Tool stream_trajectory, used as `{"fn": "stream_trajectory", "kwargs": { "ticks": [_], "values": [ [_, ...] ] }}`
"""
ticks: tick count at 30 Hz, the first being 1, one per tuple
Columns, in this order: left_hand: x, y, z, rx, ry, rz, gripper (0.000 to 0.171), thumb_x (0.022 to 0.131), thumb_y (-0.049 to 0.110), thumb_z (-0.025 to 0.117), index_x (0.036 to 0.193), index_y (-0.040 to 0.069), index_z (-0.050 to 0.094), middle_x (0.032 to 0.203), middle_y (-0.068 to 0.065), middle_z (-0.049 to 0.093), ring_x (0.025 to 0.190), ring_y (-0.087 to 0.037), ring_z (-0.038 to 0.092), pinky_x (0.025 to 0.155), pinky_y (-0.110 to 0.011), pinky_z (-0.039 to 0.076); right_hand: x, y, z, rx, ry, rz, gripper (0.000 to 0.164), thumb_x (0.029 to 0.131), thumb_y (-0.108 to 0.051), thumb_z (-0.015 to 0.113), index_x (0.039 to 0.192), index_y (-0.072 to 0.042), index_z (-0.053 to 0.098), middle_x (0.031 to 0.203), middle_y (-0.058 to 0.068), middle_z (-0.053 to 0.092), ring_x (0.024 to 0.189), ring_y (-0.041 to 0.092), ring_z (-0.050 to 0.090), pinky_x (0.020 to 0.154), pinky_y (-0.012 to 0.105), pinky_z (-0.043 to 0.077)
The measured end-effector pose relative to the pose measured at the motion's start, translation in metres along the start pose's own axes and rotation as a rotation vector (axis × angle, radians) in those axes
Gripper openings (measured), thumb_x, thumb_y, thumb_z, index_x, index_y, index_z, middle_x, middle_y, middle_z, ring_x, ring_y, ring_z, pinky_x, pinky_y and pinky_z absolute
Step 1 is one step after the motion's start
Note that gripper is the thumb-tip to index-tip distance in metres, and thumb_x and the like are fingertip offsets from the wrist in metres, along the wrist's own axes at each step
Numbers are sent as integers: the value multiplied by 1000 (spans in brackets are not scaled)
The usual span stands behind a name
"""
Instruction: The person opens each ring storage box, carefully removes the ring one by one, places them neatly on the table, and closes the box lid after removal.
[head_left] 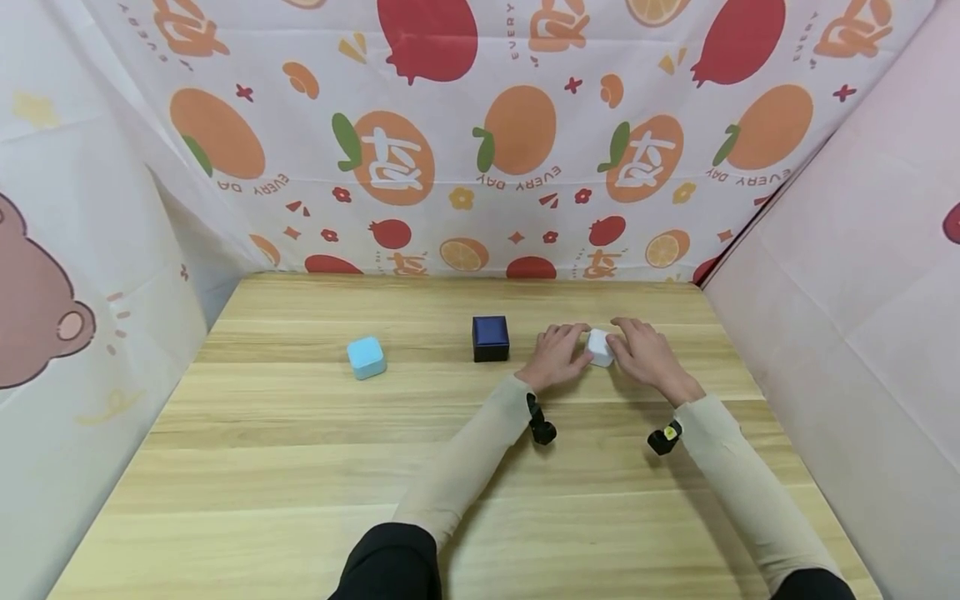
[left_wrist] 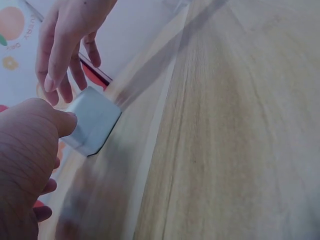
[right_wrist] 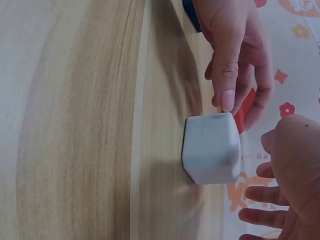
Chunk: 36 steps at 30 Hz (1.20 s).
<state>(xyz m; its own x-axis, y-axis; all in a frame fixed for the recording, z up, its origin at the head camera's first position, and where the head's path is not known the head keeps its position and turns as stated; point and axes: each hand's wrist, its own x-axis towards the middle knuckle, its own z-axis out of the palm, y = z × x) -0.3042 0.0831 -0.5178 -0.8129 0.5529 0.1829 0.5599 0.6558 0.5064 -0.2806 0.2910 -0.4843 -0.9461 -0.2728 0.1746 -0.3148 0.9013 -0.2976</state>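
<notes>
A small white box (head_left: 600, 347) with rounded corners sits on the wooden table between two hands. At its left side is the left hand (head_left: 557, 358), with the thumb tip right at the box's upper edge in the right wrist view. The right hand (head_left: 651, 358) is on the other side, its fingers loosely spread; in the right wrist view, a gap shows between it and the white box (right_wrist: 210, 150). Neither hand's fingers wrap around the box. The left wrist view also shows the left thumb overlapping the box (left_wrist: 95, 120).
A dark blue box with black sides (head_left: 491, 339) stands left of the left hand. Farther left lies a light blue rounded box (head_left: 367, 357). Fruit-print cloth (head_left: 517, 133) hangs behind the table (head_left: 315, 467), with pale cloth walls at both sides.
</notes>
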Motion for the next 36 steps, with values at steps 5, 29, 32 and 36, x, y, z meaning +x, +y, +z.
{"fn": "stream_trajectory", "kwargs": {
  "ticks": [5,29,32,36],
  "values": [
    [3,-1,-1,0,-4,-3,55,102,38,58,150,18,41,151,-12,54,134,-34,51,107,-48,42,1,1,2,8,-14,-6,47,108,-30,45,142,2,51,140,31,57,124,51,57,96,68,46],
    [12,0,4,14,-18,-8,53,102,38,58,150,22,42,153,-8,53,137,-29,48,108,-45,40,-5,5,8,120,-43,-29,47,107,-28,49,142,3,51,138,29,59,127,48,56,105,64,44],
    [13,0,5,14,-21,-5,53,102,38,58,150,22,43,152,-8,54,136,-29,48,107,-45,40,-5,6,8,130,-39,-38,46,107,-27,50,141,3,52,137,29,59,125,48,58,104,63,45],
    [13,-1,6,19,-27,0,53,102,39,59,150,22,44,151,-8,54,136,-29,48,107,-45,41,-6,7,9,141,-39,-43,43,107,-27,51,139,2,53,136,28,60,123,46,60,102,61,47]
  ]
}}
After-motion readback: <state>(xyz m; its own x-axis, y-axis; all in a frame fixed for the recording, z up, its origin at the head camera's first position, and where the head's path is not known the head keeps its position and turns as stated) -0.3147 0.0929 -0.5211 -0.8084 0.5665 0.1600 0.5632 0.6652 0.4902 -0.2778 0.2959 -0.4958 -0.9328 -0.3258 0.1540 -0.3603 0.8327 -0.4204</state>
